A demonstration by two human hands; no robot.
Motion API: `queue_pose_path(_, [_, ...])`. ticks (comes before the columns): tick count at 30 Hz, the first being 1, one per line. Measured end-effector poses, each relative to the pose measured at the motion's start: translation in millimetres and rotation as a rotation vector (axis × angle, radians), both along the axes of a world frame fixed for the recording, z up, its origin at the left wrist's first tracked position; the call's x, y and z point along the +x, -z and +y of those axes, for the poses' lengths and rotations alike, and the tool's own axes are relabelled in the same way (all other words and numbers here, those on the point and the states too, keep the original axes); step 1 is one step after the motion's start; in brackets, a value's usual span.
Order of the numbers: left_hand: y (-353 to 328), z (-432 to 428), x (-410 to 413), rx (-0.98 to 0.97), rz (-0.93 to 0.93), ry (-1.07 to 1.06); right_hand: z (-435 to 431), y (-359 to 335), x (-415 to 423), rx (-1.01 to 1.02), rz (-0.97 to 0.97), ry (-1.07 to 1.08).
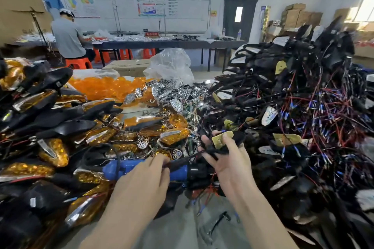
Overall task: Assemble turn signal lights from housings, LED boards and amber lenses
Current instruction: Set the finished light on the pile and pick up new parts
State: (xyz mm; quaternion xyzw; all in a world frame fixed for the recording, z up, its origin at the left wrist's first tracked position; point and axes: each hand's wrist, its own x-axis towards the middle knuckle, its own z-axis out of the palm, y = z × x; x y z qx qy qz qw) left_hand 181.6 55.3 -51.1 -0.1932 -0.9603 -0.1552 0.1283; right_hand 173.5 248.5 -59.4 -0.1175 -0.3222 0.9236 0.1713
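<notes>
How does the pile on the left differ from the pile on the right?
The left pile shows amber lenses; the right pile shows none. The right pile is tangled with red and blue wires; the left pile shows only a few. The right pile rises higher in the picture than the left pile. Both hold black housings.

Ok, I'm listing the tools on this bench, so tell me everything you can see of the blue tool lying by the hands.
The blue tool has a smooth, plastic-looking blue barrel with a black collar at its right end. It lies roughly level across the heap of parts. A black cord loops over its left part. The left hand covers its middle; whether it grips it cannot be told. Its tip is hidden among black wires.
</notes>
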Motion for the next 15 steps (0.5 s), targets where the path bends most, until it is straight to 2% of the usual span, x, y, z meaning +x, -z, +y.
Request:
queue_pose_path(8, [5.0, 6.0, -6.2, -0.008, 0.109, 0.094, 2.6, 2.3, -6.7, -0.057, 0.048, 0.036])
queue_pose_path(15, [1.3, 17.2, -6.0, 0.039, 0.263, 0.108, -8.1, 3.2, -5.8, 0.000, 0.052, 0.021])
